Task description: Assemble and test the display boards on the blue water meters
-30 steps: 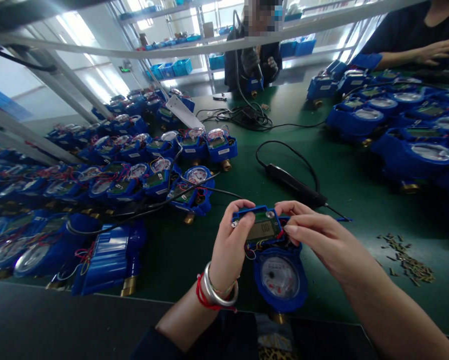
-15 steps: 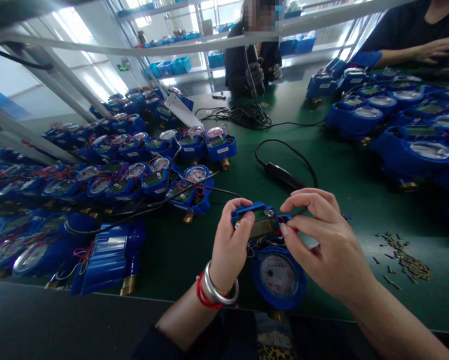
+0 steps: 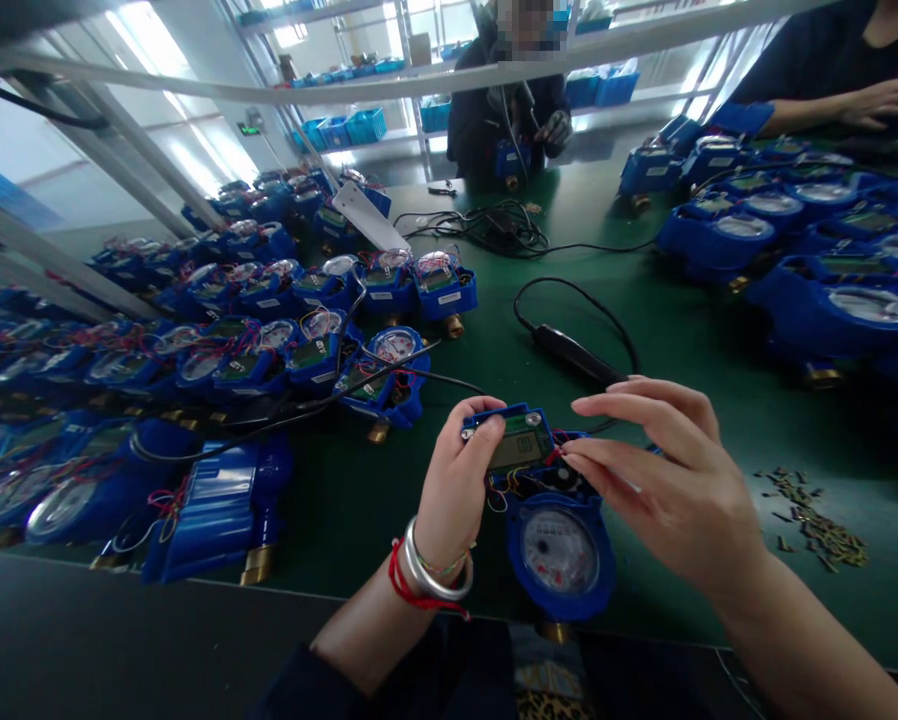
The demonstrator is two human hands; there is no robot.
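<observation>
My left hand (image 3: 456, 480) grips a small display module (image 3: 520, 445) in a blue frame, thumb on its face; the screen shows digits. Just below it lies a blue round-dial meter (image 3: 560, 552) with a brass fitting at its lower end. Thin coloured wires (image 3: 524, 480) run between module and meter. At the module's right edge, my right hand (image 3: 659, 470) pinches red wires between thumb and a finger, its other fingers held higher.
Rows of blue meters (image 3: 269, 345) fill the left side, more meters (image 3: 824, 220) the right. A black tool (image 3: 569, 350) with a looped cable lies ahead. Small screws (image 3: 824, 520) are heaped at right. A person (image 3: 509, 110) works opposite; another person's hand (image 3: 884, 100) shows upper right.
My right hand has shifted slightly right, away from the module's edge, and more of the wires shows. The person opposite has lowered a tool onto a blue meter.
</observation>
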